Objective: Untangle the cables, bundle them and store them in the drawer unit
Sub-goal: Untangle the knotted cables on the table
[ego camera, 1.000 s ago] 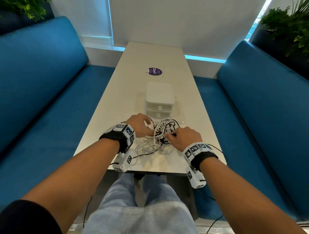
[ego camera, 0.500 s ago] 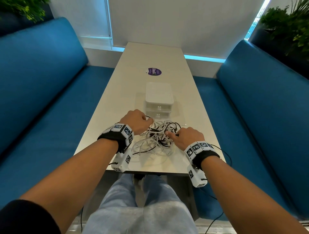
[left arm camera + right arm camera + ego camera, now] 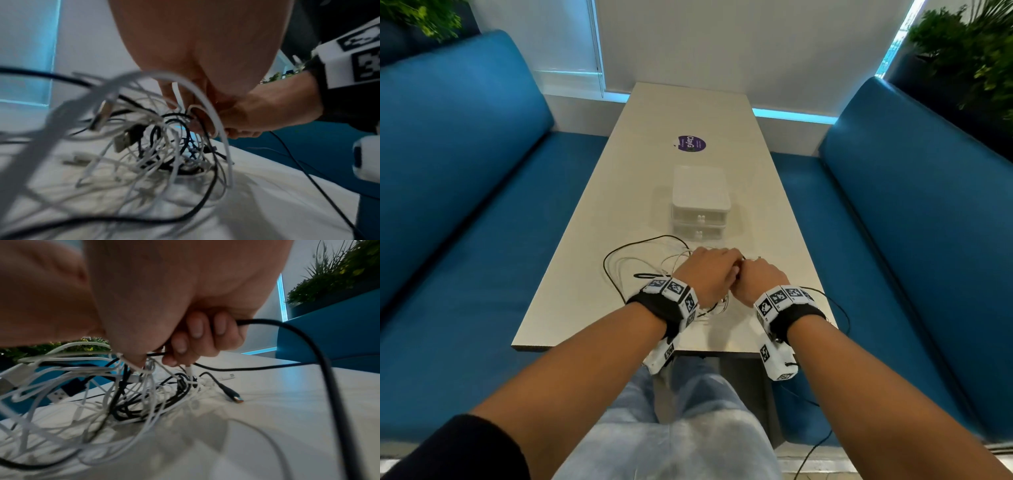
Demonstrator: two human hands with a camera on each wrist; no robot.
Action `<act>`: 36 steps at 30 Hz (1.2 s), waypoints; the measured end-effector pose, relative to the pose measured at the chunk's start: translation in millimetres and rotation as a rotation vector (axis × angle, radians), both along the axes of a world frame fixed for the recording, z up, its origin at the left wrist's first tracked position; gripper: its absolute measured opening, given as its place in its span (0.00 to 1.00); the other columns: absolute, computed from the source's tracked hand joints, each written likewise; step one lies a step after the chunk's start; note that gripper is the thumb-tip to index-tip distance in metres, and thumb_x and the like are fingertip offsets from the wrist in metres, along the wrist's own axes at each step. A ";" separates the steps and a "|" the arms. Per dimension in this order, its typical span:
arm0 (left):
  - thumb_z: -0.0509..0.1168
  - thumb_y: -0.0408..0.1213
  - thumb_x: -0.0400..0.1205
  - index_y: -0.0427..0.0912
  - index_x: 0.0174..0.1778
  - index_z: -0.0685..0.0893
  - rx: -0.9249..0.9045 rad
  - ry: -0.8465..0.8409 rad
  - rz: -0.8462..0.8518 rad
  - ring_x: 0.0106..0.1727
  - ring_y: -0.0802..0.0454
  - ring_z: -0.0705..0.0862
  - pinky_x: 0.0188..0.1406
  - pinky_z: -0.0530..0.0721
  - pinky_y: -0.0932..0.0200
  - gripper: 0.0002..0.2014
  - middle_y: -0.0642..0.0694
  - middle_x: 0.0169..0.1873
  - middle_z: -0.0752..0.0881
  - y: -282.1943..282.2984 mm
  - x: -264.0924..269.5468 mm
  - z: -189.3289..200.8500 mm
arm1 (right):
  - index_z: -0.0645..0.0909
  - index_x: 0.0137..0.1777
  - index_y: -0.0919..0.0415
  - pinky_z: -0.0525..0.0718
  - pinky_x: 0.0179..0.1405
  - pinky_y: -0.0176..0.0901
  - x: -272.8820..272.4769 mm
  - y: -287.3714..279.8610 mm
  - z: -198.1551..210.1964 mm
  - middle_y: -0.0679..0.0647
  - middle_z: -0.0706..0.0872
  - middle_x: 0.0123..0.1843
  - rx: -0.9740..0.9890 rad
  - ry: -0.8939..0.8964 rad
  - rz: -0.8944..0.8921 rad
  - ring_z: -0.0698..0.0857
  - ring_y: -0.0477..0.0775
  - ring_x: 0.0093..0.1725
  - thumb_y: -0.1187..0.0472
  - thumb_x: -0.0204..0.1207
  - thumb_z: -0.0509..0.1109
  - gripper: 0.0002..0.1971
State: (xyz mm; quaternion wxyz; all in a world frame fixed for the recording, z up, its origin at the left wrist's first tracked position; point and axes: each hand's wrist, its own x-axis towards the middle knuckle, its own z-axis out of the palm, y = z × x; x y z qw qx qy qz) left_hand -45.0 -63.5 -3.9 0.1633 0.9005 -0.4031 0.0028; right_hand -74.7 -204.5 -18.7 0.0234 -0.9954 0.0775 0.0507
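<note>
Clearly, with both hands' grip pinching strands of the cables [image 3: 144, 395], we risk yanking knots tighter if we pull blindly.

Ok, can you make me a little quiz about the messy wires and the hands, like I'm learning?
1. True or false: the white drawer unit has a drawer pulled open.
2. Which cable does the right hand grip: A) black cable, B) green cable, C) none?
3. Fill in: the tangle of cables lies on the ___, between the person and the drawer unit.

Key: 1 false, both drawers look closed. 2 A. 3 table. The left hand holds white strands of the tangle.
</note>
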 end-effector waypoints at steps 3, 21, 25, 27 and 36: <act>0.53 0.43 0.89 0.47 0.62 0.79 0.152 -0.066 0.047 0.63 0.46 0.78 0.65 0.70 0.46 0.12 0.48 0.59 0.83 4.7 5.8 -16.7 | 0.80 0.46 0.50 0.87 0.42 0.49 -3.1 -8.5 -1.9 0.54 0.87 0.44 0.058 0.002 0.018 0.86 0.58 0.42 0.36 0.77 0.62 0.18; 0.61 0.37 0.84 0.57 0.62 0.81 0.386 -0.288 0.109 0.66 0.48 0.77 0.78 0.53 0.35 0.13 0.54 0.52 0.84 15.9 13.4 -6.8 | 0.73 0.69 0.43 0.83 0.45 0.48 -7.5 -11.7 1.1 0.57 0.87 0.52 0.189 -0.019 0.085 0.86 0.61 0.49 0.41 0.83 0.61 0.17; 0.59 0.33 0.83 0.57 0.68 0.75 0.376 -0.303 0.108 0.65 0.45 0.78 0.80 0.52 0.33 0.19 0.50 0.54 0.84 17.6 8.1 -7.3 | 0.81 0.62 0.45 0.86 0.50 0.56 -0.8 4.5 0.6 0.58 0.89 0.52 0.343 -0.035 0.114 0.86 0.63 0.50 0.47 0.84 0.62 0.12; 0.57 0.35 0.85 0.54 0.68 0.74 0.379 -0.327 0.107 0.65 0.45 0.79 0.80 0.51 0.33 0.16 0.49 0.54 0.84 22.8 8.6 -8.5 | 0.82 0.60 0.45 0.86 0.50 0.56 0.2 3.9 1.2 0.57 0.89 0.51 0.348 -0.035 0.107 0.86 0.63 0.49 0.46 0.84 0.61 0.11; 0.60 0.42 0.82 0.51 0.59 0.80 0.287 -0.264 0.082 0.68 0.50 0.76 0.77 0.56 0.34 0.11 0.54 0.58 0.83 21.3 10.4 -8.0 | 0.84 0.45 0.50 0.79 0.37 0.45 2.9 -14.3 23.8 0.51 0.85 0.39 0.220 0.075 0.137 0.83 0.55 0.39 0.47 0.85 0.62 0.13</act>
